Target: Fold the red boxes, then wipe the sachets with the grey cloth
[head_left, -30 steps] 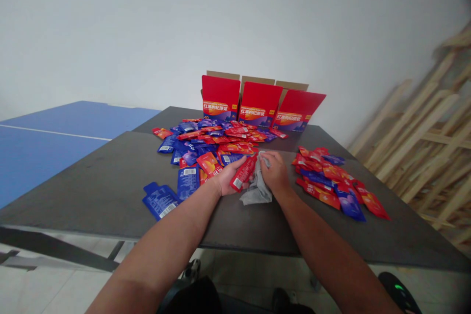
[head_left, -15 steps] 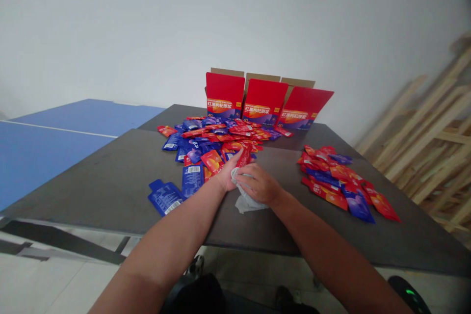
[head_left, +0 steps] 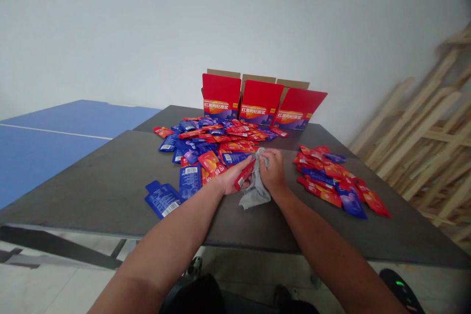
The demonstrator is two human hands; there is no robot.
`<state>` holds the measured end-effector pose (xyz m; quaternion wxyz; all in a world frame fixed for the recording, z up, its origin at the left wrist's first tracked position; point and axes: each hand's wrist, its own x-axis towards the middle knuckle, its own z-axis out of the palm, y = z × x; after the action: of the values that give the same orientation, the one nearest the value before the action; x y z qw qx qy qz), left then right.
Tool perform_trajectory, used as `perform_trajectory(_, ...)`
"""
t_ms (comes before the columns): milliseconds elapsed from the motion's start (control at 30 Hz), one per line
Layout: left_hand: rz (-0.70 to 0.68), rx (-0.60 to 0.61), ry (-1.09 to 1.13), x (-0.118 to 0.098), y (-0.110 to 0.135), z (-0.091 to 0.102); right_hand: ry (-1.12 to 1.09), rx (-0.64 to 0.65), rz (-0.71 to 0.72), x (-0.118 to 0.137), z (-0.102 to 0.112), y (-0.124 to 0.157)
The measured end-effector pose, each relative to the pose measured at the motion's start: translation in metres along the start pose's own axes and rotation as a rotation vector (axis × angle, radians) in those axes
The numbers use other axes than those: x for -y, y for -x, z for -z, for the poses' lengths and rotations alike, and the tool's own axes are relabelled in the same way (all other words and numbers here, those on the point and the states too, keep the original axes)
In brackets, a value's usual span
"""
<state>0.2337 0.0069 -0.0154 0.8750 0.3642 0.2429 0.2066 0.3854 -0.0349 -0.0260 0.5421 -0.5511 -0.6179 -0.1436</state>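
Grey cloth (head_left: 255,191) bunches in our right hand (head_left: 273,172), its fingers closed around it, at the middle of the frame above the dark tabletop (head_left: 110,184). Our left hand (head_left: 234,180) curls narrow around a slim red sachet (head_left: 245,174), whose upper end meets the cloth, so sachet and cloth sit between our hands. Just beyond the left hand spreads a heap of red and blue sachets (head_left: 215,149), with a lone blue sachet (head_left: 162,199) at its lower left. A second heap (head_left: 331,179) lies right of our right hand. Three open cardboard cartons (head_left: 259,100) (red flaps, printed in Chinese) stand at the far edge, and a blue table (head_left: 55,147) shows at the left.
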Motion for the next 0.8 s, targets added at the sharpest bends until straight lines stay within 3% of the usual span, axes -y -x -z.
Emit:
perform_trajectory(133, -0.014, 0.117, 0.097, -0.007, 0.004, 0.000, 0.028, -0.027, -0.114, -0.016, -0.003, 0.001)
perform_trajectory(233, -0.084, 0.165, 0.269, -0.014, 0.005, 0.001, 0.045, 0.092, -0.135, -0.022, -0.007, 0.004)
perform_trajectory(400, -0.201, 0.014, 0.455, -0.018, 0.003, 0.003, -0.031, 0.261, 0.086, -0.008, -0.008, 0.008)
perform_trajectory(500, -0.238, -0.053, 0.452, -0.015, 0.001, 0.001, -0.016, 0.364, 0.257, 0.005, -0.006, 0.010)
perform_trajectory(600, -0.212, -0.059, 0.370, -0.009, -0.002, -0.005, 0.020, 0.460, 0.317, 0.013, -0.006, 0.012)
perform_trajectory(700, -0.275, -0.030, 0.255, 0.000, -0.008, -0.008, 0.005, 0.437, 0.288, 0.014, -0.007, 0.011)
perform_trajectory(800, -0.357, -0.085, 0.159, 0.006, -0.015, -0.006, -0.001, 0.276, 0.214, 0.003, 0.001, 0.001)
